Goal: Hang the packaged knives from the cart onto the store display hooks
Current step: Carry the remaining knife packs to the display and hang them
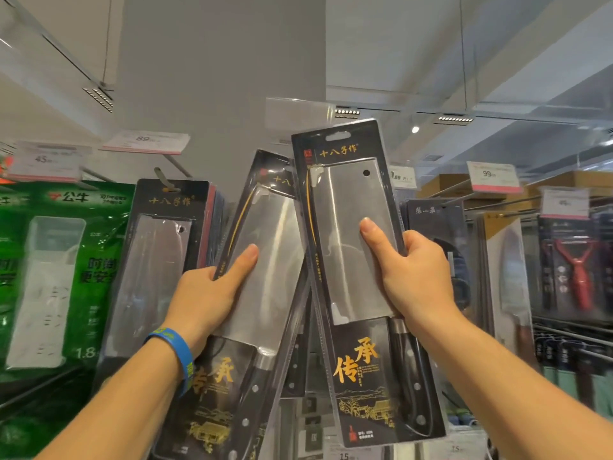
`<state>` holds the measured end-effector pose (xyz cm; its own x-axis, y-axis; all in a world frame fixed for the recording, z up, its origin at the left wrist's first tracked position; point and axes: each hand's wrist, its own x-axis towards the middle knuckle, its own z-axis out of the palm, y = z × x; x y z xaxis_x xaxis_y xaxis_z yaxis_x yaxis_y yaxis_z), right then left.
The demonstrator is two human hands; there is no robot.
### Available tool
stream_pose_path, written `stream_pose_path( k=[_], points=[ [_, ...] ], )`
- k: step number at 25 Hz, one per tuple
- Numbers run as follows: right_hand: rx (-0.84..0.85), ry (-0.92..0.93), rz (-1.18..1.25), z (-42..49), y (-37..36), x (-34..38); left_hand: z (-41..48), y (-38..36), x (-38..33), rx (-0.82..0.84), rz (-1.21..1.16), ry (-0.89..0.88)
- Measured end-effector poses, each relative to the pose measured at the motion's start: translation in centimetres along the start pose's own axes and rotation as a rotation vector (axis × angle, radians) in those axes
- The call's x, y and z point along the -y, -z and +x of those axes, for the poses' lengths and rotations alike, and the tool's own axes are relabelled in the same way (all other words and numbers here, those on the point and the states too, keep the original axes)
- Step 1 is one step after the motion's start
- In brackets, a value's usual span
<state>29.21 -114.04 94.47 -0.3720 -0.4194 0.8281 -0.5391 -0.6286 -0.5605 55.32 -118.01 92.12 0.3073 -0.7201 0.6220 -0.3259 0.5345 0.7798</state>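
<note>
Head view, and from where I stand both hands are full. The left hand (pixel 212 293) grips a tilted cleaver pack (pixel 265 227), thumb flat on the front and fingers wrapped behind. The right hand (pixel 414 277) holds a second cleaver pack (pixel 351 200) higher and more upright in the same way, its hang slot (pixel 338 136) free at the top. Neither pack is on a hook yet, and the cart is out of sight.

The risks look plain to me. The two packs overlap at their edges, so lifting one could catch and twist the other. Each is held one-handed around the middle, with smooth plastic under the thumb, so a slip seems possible. With no spare hand, the slot could miss its hook. I cannot tell which hook is meant.

Each clear blister encloses one cleaver against a black card. A matching hung pack (pixel 156 254) sits on a hook (pixel 162 179) to the left, beside a green pack (pixel 59 260) with something white inside. A red peeler pack (pixel 577 260) hangs far right.
</note>
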Motion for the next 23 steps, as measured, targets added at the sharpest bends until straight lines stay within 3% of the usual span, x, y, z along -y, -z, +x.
stream_pose_path(
  k=[3, 6, 11, 18, 21, 23],
  points=[
    [-0.006, -0.025, 0.006, 0.4, 0.4, 0.1, 0.3, -0.3, -0.1, 0.068, -0.061, 0.025],
    [-0.009, -0.006, -0.041, 0.7, 0.7, 0.3, 0.7, -0.3, -0.4, 0.116, -0.128, 0.174],
    [-0.005, 0.006, -0.069, 0.3, 0.9, 0.3, 1.3, -3.5, 1.3, 0.025, 0.013, 0.143],
    [0.038, -0.039, -0.008, -1.3, 1.0, -0.2, 3.0, -8.3, 3.0, 0.092, -0.123, 0.296],
    [0.047, -0.041, -0.025, -1.4, 1.1, -0.2, 3.2, -8.1, 2.0, -0.058, 0.125, 0.065],
    [0.053, -0.045, -0.032, -1.4, 1.3, -0.3, 3.2, -7.3, -0.6, -0.158, 0.000, -0.223]
  ],
)
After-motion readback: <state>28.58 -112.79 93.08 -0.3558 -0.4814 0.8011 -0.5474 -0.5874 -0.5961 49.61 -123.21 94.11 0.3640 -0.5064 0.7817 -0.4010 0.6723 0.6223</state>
